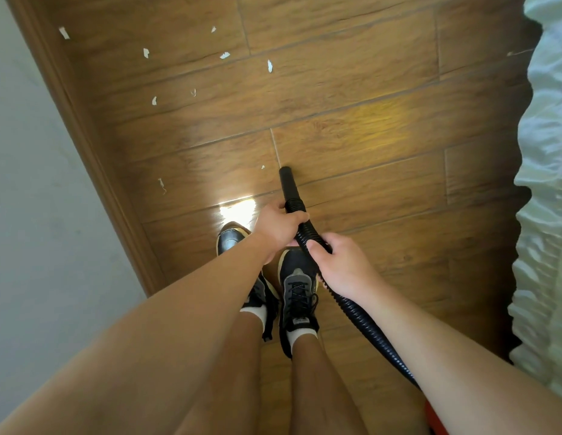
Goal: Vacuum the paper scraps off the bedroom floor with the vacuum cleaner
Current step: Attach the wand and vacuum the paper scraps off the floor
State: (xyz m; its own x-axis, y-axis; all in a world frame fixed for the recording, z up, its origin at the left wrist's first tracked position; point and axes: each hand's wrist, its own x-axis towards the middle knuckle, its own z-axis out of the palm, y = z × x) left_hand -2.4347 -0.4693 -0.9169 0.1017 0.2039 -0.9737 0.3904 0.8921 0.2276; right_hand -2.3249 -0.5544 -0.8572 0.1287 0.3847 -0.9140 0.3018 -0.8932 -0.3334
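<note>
Head view, looking down. The wood-plank floor point(367, 136) fills most of the frame. A pale wall point(38, 152) with a brown skirting board point(85, 136) runs along the left, and rumpled white bedding point(549, 183) along the right edge. A sliver of red point(436, 419) at the bottom edge may be the vacuum's body; we cannot tell.

A black ribbed hose point(361, 321) comes up from the lower right, passes under the right forearm and ends in a smooth black nozzle point(289, 186). The tip is low over the floor, ahead of the black shoes point(297, 287). We cannot resolve whether it touches the floor.

Both hands are grasping. The left hand point(279, 226) wraps the hose where the ribs meet the nozzle. The right hand point(342, 265) clasps the hose just behind it, thumb on top.

Scraps:
- A tiny scrap point(263, 167) lies just left of the nozzle tip.
- A curled strip point(161, 185) lies further left, near the skirting.
- The main scatter point(154, 101) lies well ahead and to the left.

Key relation: the nozzle's long axis points forward, tilted slightly left, and every scrap we see lies left of or ahead of that line. The left hand is the nearer one and leads. We judge that the next move calls for a short leftward swing of the tip to the tiny scrap. A sweep toward the skirting would follow, with the right hand feeding slack.
</note>
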